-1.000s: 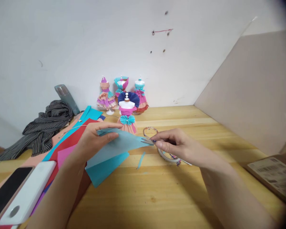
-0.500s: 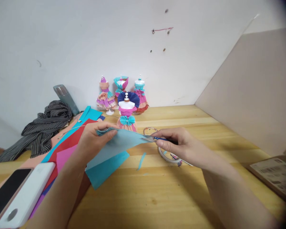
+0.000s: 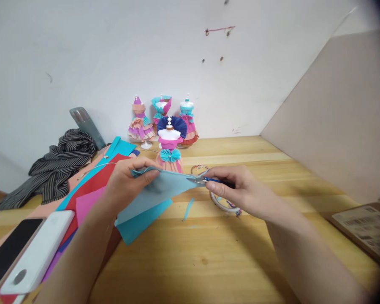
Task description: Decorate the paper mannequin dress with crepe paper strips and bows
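My left hand [image 3: 126, 181] pinches a folded sheet of light blue paper [image 3: 158, 192] and holds it just above the wooden table [image 3: 209, 253]. My right hand [image 3: 237, 190] is closed on small blue-handled scissors [image 3: 205, 180], whose blades meet the paper's right tip. A thin blue paper strip [image 3: 188, 209] lies on the table below the blades. A tape roll [image 3: 223, 203] sits under my right hand.
Several small mannequins in paper dresses [image 3: 169, 143] stand by the white wall. Coloured paper sheets [image 3: 88, 190], a striped cloth [image 3: 60, 164] and a grey bottle [image 3: 85, 124] are at left. A phone [image 3: 6, 253] and white power bank [image 3: 38, 253] lie near left. Cardboard [image 3: 364, 228] at right.
The scissors have slid a little further into the paper's tip. Both hands and the paper have risen slightly in the picture as the view tilted.
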A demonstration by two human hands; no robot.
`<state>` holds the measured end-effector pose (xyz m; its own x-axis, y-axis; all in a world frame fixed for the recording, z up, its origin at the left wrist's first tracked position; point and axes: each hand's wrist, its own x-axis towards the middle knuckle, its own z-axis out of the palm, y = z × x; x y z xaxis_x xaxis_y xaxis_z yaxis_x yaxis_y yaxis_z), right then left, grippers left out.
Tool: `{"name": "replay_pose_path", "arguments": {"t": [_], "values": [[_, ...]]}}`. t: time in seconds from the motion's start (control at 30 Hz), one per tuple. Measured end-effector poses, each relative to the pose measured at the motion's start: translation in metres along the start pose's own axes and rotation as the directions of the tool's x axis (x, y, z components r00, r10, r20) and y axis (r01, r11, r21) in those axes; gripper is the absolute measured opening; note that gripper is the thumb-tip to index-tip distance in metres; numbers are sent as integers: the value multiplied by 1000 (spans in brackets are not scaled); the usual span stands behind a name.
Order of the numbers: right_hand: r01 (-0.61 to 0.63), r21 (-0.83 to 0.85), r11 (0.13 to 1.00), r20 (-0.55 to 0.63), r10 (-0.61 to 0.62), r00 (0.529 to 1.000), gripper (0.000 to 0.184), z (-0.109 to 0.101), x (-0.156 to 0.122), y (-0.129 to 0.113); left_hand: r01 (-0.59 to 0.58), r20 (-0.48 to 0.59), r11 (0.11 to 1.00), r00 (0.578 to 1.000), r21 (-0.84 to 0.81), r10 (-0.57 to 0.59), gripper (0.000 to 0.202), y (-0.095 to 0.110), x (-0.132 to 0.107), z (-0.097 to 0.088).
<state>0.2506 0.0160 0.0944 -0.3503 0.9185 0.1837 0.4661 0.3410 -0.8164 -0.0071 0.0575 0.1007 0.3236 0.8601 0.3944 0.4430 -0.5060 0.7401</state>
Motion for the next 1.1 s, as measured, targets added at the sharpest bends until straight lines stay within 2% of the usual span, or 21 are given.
{"name": "replay_pose_path", "arguments": {"t": [0.23,0.57,1.1], "values": [[-1,21,1000,7,1,1000,36,1,1,1,39,42,995,998,-86,-36,15,1,1,0],[15,74,997,-6,-15,1000,36,6,1,-4,79,66,993,995,-88,-73,18,2,0,0],[44,58,997,-13,-43,999,42,6,2,-2,41,71,997,997,-62,-36,19,0,1,-2]]}}
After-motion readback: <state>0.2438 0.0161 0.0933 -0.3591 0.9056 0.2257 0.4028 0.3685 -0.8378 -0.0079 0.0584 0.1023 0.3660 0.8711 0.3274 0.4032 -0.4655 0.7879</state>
